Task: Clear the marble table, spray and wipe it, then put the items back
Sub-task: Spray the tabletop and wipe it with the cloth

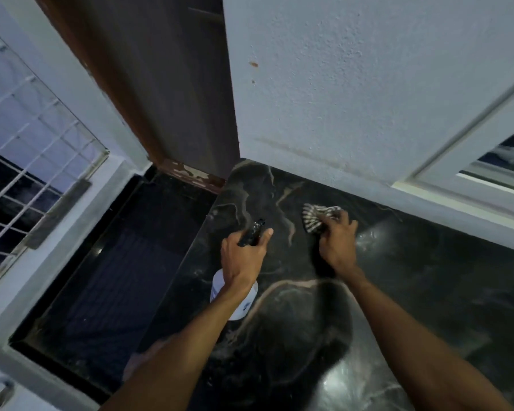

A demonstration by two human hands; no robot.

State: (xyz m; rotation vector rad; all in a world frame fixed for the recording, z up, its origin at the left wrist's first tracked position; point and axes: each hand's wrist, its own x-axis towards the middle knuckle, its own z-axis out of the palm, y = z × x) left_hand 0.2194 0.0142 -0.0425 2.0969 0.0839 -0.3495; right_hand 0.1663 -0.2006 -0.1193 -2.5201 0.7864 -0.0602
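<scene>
The dark marble table (428, 292) with pale veins fills the right and lower part of the head view, set into a corner of the wall. My left hand (242, 256) grips a white spray bottle (238, 301) by its black trigger head, the nozzle aimed toward the far corner. My right hand (337, 241) presses a crumpled striped cloth (315, 218) flat against the marble near the back wall. The bottle's body is partly hidden under my left wrist.
A white textured wall (353, 84) backs the table. A brown door frame (125, 99) stands at the corner. Left of the table lies a lower dark floor (116, 277) and a window with a white grille (27, 143). Another window frame (487, 173) sits at the right.
</scene>
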